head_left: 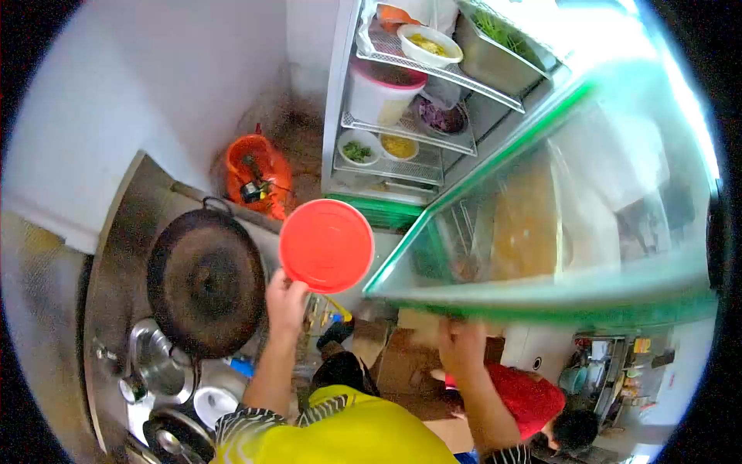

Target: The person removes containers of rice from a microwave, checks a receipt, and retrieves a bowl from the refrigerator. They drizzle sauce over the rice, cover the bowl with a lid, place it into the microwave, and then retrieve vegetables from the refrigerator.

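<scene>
My left hand is closed on the near edge of a round red lid, its flat face turned up toward the camera. On the right, my right hand reaches up to the lower edge of the green-framed glass door of a refrigerator; its fingertips are partly hidden behind the frame. The door stands open. Inside, wire shelves hold a white tub with a pink rim, a white bowl of yellow food, a metal pan of greens and smaller bowls.
A large dark pan lies on the metal counter at left, with metal pots below it. An orange container stands behind. A person in a red shirt bends down at the lower right, near stocked shelves.
</scene>
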Tool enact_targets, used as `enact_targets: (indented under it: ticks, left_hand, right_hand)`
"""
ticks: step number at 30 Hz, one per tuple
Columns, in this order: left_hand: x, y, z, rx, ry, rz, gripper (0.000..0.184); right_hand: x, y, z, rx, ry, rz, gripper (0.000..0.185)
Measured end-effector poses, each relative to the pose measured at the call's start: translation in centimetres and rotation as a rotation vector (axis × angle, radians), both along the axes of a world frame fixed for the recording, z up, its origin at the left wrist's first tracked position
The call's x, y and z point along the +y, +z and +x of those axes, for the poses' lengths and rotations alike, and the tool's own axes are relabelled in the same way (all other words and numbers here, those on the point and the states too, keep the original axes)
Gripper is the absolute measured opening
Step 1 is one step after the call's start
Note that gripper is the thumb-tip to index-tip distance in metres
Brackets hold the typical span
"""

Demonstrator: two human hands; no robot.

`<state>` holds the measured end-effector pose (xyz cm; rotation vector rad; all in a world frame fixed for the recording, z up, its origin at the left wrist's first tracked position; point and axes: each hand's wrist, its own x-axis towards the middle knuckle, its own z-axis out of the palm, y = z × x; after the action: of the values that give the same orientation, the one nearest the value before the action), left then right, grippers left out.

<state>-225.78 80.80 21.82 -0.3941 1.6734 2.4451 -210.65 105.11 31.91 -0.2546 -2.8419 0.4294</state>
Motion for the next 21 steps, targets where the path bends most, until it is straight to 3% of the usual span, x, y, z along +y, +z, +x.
enact_targets:
  ticks: [1,2,3,4,7,8,12,18,21]
  left_hand:
    - [-1.9,1.7,1.9,0.012,0.028,-0.002,0.019]
    - [-4.5,0.4,3.6,0.063,0.014,-0.143,0.021]
    - [-6.5,0.5,5.2,0.072,-0.022,-0.117,0.025]
    - [-7.1,1.8,7.2,0.066,-0.002,-0.112,0.027]
    - [-9.5,2.6,13.5,0.065,-0.057,-0.087,0.032]
    - [-9.6,3.1,15.5,0.052,-0.086,-0.070,0.033]
    - [-9.0,3.6,22.8,0.008,-0.338,-0.007,0.035]
    - [-3.9,3.6,33.3,-0.123,-0.850,-0.009,0.040]
    - [-1.1,0.8,36.8,-0.208,-1.126,-0.067,0.048]
  right_hand:
    - [0.0,-0.9,0.1,-0.066,0.020,-0.076,0.037]
    - [-0.6,-0.3,0.0,-0.150,0.051,-0.419,0.056]
    - [-2.4,1.7,0.0,-0.092,0.157,-0.416,0.052]
    - [-2.8,1.5,1.5,-0.056,0.220,-0.253,0.047]
    - [-4.9,2.2,10.9,-0.034,0.236,-0.296,0.045]
    - [-5.3,1.6,14.5,-0.033,0.177,-0.376,0.036]
    - [-6.1,-3.0,29.4,-0.091,-0.032,-0.449,0.030]
    - [-11.1,-6.1,48.3,-0.055,-0.510,-0.832,0.029]
    - [-14.3,-6.7,54.3,0.066,-0.755,-0.955,0.031]
